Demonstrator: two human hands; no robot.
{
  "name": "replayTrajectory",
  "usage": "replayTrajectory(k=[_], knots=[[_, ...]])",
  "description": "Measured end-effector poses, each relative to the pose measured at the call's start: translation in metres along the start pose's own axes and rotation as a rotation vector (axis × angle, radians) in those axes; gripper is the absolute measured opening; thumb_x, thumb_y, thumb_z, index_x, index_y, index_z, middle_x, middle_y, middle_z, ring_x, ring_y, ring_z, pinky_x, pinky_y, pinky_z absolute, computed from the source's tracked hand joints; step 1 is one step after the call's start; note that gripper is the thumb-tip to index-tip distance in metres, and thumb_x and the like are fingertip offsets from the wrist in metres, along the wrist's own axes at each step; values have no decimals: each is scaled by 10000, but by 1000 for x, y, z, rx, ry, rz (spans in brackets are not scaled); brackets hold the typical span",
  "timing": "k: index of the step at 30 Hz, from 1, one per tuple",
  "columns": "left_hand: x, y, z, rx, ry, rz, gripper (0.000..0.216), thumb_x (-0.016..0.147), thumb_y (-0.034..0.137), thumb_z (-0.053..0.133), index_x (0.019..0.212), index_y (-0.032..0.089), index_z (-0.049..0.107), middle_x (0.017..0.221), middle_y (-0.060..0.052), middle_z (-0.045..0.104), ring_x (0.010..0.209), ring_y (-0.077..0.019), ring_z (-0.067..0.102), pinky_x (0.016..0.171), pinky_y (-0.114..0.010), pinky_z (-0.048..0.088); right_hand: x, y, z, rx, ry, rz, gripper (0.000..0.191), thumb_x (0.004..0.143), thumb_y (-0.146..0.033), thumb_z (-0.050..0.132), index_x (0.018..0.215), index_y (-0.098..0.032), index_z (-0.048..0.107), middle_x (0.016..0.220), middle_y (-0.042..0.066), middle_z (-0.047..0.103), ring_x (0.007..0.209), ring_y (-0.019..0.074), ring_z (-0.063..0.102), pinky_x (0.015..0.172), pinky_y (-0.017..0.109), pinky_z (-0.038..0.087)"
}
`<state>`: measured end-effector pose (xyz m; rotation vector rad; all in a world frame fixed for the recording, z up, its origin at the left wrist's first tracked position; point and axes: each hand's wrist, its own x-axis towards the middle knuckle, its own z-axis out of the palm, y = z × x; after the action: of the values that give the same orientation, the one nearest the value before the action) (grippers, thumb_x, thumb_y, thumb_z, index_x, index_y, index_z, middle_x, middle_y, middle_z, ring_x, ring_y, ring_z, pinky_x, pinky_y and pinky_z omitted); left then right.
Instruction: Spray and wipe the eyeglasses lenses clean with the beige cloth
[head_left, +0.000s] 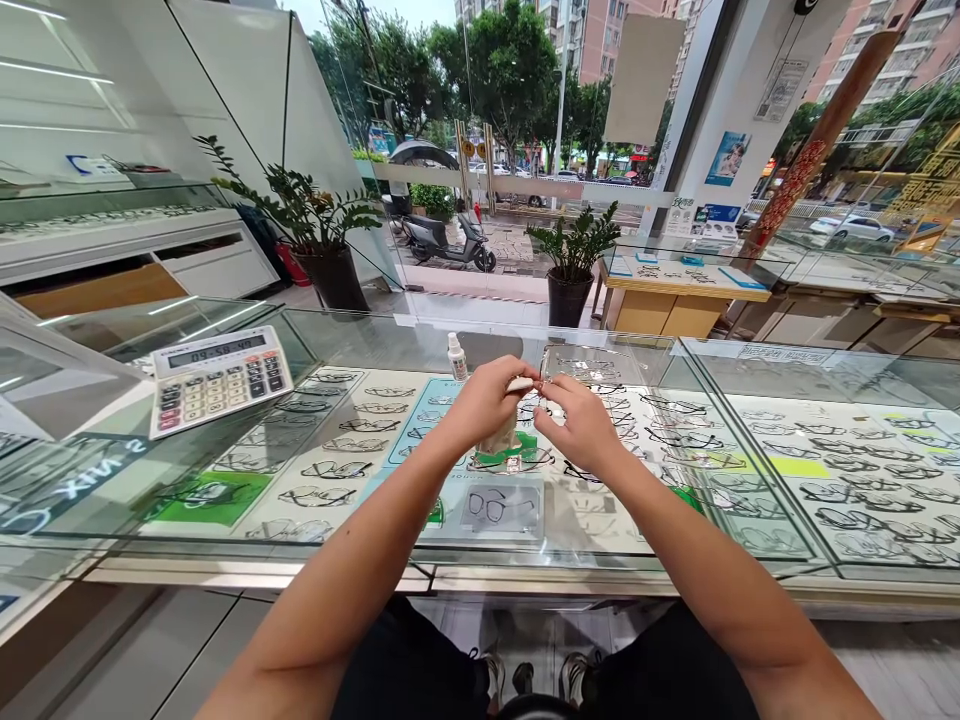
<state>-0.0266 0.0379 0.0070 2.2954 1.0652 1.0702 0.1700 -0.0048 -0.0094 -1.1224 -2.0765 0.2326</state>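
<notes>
Fingers (525,385) of the left hand (487,400) were curled closed around a pale cloth (504,438), its loose end hanging below the palm, with thumb and forefinger pinched together at the near edge of a pair of glasses (559,365). The right hand (581,428) met it from the other side. Its fingers were also closed in a pinch on the frame, so the glasses were held up between both hands, just above the glass top of the desk (360,340) and clear of it. The frame looked thin and pale, with one lens showing above the knuckles. How the temples were folded could not be made out. A small spray bottle (456,357) stood upright on the desk just beyond the left hand, and a calculator (217,378) lay well off to the left. Beneath the glass, rows of display frames (352,425) lay on printed trays. From the grip, the step in hand seemed to be wiping a lens with the cloth while the right hand steadied the frame. A further stroke would call for light, even pressure through the cloth, support close to the lens rather than out along a temple, and both hands held high enough that the frame did not knock the glass top. The bottle was within easy reach of the left hand if more fluid was wanted.
</notes>
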Motion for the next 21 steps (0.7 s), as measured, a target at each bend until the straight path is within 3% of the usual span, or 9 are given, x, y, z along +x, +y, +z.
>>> replayTrajectory(k=[2,4,7,9,12,14,17,21], knots=[[2,-1,-11,9,53,-16,241,939,252,570,1077,219,765,1131,-90,768,1078,-280,703,961,-403,524,1,3,-3,24,19,16,365,973,-276,585,1280,-186,761,1140,126,749,1050,287,698,937,455,567],[3,-8,-29,70,209,-105,250,961,316,579,1093,217,767,1136,-88,779,1073,-283,693,965,-393,511,2,6,-7,69,62,30,355,969,-280,593,1267,-198,768,1135,117,756,1055,280,702,967,457,563],[1,-33,-61,238,450,-405,258,991,401,569,1033,206,733,992,-82,778,937,-275,680,849,-365,493,5,12,-13,164,127,51,269,956,-268,609,1143,-213,794,1093,97,762,1023,260,708,969,441,557],[-1,-54,-78,402,401,-629,275,998,433,562,1019,208,717,1004,-119,774,972,-329,688,851,-397,487,7,15,-16,238,154,70,215,973,-293,613,1050,-223,801,1057,84,775,1003,249,708,957,427,551],[-2,-80,-84,491,178,-879,371,931,490,670,1127,176,704,1213,-224,752,1149,-457,677,942,-497,499,9,16,-17,354,173,95,242,1003,-359,619,886,-229,786,1008,73,804,979,239,704,944,414,538],[1,-90,-77,500,166,-863,590,878,548,746,1308,154,651,1446,-274,652,1353,-515,573,1068,-584,454,10,16,-18,427,172,114,266,995,-370,637,814,-226,770,989,66,814,959,232,701,931,407,532],[7,-98,-57,382,230,-690,767,882,586,757,1489,182,522,1607,-229,549,1509,-479,448,1208,-633,330,12,15,-21,551,142,145,249,965,-378,671,819,-225,803,952,57,813,939,225,702,924,403,532],[9,-109,-35,147,248,-642,652,893,515,752,1414,198,521,1479,-188,654,1339,-392,606,1111,-501,444,14,15,-25,723,76,157,253,949,-399,667,862,-249,851,888,41,804,912,223,703,928,409,546]])
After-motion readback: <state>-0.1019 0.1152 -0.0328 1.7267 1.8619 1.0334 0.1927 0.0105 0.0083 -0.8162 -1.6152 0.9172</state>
